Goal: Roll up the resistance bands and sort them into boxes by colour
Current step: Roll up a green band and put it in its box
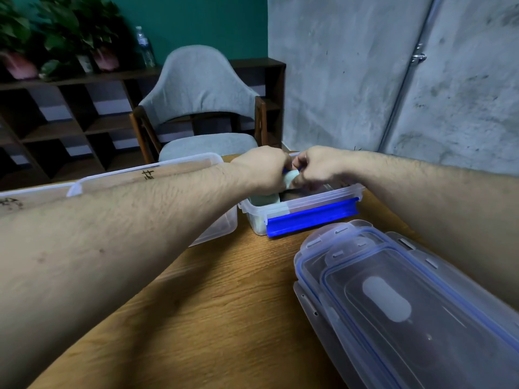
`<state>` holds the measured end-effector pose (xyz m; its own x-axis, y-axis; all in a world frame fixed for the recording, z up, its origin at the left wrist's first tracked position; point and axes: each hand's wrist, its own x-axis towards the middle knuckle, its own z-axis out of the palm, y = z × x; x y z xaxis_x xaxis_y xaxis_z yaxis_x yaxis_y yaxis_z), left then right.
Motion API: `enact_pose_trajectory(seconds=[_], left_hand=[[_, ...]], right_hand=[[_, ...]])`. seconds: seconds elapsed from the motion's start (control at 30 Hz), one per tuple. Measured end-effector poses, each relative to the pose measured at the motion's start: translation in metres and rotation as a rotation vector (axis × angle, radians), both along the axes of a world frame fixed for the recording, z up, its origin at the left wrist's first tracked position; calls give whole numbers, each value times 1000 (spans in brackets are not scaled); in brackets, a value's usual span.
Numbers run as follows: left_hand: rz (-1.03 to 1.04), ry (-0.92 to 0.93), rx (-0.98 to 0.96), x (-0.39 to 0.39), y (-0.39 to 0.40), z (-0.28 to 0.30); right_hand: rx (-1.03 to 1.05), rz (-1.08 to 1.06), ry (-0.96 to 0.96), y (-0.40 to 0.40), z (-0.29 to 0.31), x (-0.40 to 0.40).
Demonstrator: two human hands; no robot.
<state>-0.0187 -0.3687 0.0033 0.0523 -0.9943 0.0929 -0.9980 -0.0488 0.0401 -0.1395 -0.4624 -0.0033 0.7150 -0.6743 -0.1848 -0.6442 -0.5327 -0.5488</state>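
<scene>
Wood-grain table (224, 304) fills the foreground before a grey upholstered chair (200, 91), a dark shelf unit (56, 127) with potted plants (56, 32) and a water bottle (144, 47), and a rough concrete wall (351, 66). Both bare forearms reach across it, and their bulk hides much of the scene. The left hand (261, 169) and right hand (317, 167) meet knuckle to knuckle over a clear box with a blue latch (311, 216); both are curled closed, pinching a pale green resistance band (290, 178) between them, though the fingertips are turned away and the exact grip is hard to make out. A sliver of blue shows just above the band, too small to identify. Inside the latched box lie more pale green band material (264, 199) and something dark (292, 195), blurred behind the plastic wall. A larger clear box (219, 223) sits to the left, largely covered by the left arm, its contents unseen. Stacked clear lids with blue seals (393, 290) lie at lower right, cut off by the frame edge.
</scene>
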Motion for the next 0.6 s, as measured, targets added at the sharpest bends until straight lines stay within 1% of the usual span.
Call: enact_pose_trajectory(seconds=[0.1,0.2,0.4,0.6], left_hand=[[29,-121,-18,0,-2,-2],[48,-206,-11,-2,-5,-5],[78,-238,2,-9,-6,-4],[61,-246,5,-7,-3,-2]], right_hand=[[45,-43,-53,-4,-4,5],[31,-74,-53,-4,-10,8],[-78,-35,32,0,-8,9],[-54,-48,-13,3,-4,2]])
